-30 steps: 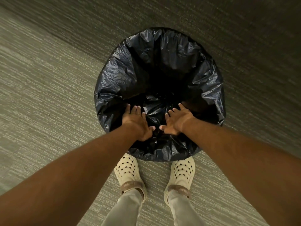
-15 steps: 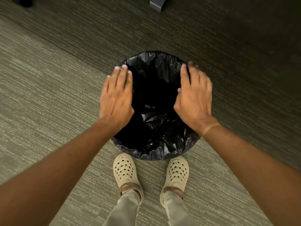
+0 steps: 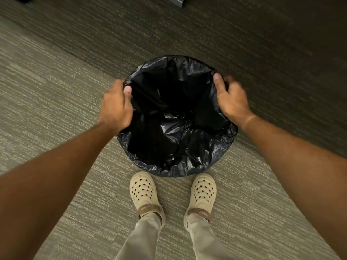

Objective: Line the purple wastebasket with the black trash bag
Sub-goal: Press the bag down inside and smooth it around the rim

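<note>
The black trash bag [image 3: 176, 132] hangs open inside the wastebasket and is folded over its round rim, so the purple basket itself is fully hidden. My left hand [image 3: 116, 106] grips the bag at the rim's left side, thumb inside the opening. My right hand [image 3: 231, 98] grips the bag at the right side of the rim, thumb inside too, fingers blurred outside. The bag's bottom lies crumpled deep inside.
The basket stands on grey striped carpet [image 3: 56, 113]. My two feet in cream clogs [image 3: 143, 192] stand just in front of it. A grey furniture foot [image 3: 176, 0] shows at the top edge, far behind the basket.
My hands went from pressing inside the bag near its front, to hovering flat above the opening, to gripping the rim at left and right. My head rose away from the basket.
</note>
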A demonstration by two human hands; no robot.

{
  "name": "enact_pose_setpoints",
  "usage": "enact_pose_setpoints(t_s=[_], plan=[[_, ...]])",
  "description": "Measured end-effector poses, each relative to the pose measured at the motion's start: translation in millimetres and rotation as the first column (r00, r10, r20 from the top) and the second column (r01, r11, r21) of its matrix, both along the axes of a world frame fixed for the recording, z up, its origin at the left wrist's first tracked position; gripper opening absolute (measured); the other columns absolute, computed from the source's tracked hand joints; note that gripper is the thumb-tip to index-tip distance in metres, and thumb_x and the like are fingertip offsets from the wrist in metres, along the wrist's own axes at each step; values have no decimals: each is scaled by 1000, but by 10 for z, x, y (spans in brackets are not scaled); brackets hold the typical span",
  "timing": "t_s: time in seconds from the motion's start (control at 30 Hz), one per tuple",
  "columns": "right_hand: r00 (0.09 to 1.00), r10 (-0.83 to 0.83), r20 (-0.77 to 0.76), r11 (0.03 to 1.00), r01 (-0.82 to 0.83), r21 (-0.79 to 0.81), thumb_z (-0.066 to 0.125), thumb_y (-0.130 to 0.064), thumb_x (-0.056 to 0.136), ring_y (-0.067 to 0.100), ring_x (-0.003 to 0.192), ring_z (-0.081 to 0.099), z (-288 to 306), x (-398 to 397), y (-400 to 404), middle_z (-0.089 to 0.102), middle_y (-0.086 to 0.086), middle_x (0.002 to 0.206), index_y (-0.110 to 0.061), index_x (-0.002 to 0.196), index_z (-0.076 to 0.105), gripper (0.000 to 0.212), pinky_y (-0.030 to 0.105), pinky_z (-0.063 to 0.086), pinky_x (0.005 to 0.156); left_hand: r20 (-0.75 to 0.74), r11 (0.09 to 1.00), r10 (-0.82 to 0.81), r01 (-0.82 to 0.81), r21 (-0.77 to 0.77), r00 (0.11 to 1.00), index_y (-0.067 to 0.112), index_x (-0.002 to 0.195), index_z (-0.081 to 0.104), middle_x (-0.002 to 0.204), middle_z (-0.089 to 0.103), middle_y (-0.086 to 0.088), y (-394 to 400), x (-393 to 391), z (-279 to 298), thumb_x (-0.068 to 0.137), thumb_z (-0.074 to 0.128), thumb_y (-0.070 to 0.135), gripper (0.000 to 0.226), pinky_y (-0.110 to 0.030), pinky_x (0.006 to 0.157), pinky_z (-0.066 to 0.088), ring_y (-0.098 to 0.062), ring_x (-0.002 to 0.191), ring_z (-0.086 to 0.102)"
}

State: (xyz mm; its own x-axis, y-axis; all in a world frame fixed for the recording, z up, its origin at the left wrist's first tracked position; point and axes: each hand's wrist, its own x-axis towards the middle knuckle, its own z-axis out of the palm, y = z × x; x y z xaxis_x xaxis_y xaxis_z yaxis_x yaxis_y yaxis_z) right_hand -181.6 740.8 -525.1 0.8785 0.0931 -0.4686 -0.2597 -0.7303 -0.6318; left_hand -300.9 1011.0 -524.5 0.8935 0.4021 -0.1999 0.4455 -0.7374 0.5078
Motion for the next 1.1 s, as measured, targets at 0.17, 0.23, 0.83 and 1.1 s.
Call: enact_pose_setpoints(t_s=[0.17, 0.23, 0.83, 1.1], plan=[[1000, -9, 11, 1000, 9, -23, 38, -63, 92, 1, 58, 45, 0, 24, 42, 45, -15, 62, -31, 68, 45, 41, 19, 32, 52, 50, 991, 109, -104, -81, 993, 10, 88, 45, 60, 41, 6, 3, 28, -17, 102, 30, 35, 32, -12, 43, 29, -7, 51, 38], [1000, -22, 3, 1000, 22, -17, 38, -64, 91, 3, 61, 48, -1, 29, 28, 48, -14, 63, -29, 70, 50, 43, 21, 35, 55, 41, 987, 129, -125, -102, 991, 10, 87, 46, 60, 42, 5, 12, 33, -10, 102, 30, 36, 34, -17, 45, 28, -9, 52, 38], [809, -572, -136, 805, 585, 97, 33, -57, 97, -4, 80, 59, 24, -619, -104, 65, -15, 83, -20, 89, 66, 50, 15, 39, 63, -144, 647, 691, -695, -314, 709, 0, 128, 54, 122, 58, -20, -428, -455, 51, 102, 19, 47, 64, -42, 104, 37, -30, 115, 52], [790, -597, -138, 787, 610, 89, 31, -60, 95, 1, 49, 44, 20, -595, -73, 47, -17, 50, -19, 54, 41, 59, 30, 41, 56, -208, 568, 714, -726, -387, 669, 26, 90, 55, 77, 36, 20, -460, -466, 92, 101, 24, 51, 41, -10, 62, 32, 6, 67, 37]])
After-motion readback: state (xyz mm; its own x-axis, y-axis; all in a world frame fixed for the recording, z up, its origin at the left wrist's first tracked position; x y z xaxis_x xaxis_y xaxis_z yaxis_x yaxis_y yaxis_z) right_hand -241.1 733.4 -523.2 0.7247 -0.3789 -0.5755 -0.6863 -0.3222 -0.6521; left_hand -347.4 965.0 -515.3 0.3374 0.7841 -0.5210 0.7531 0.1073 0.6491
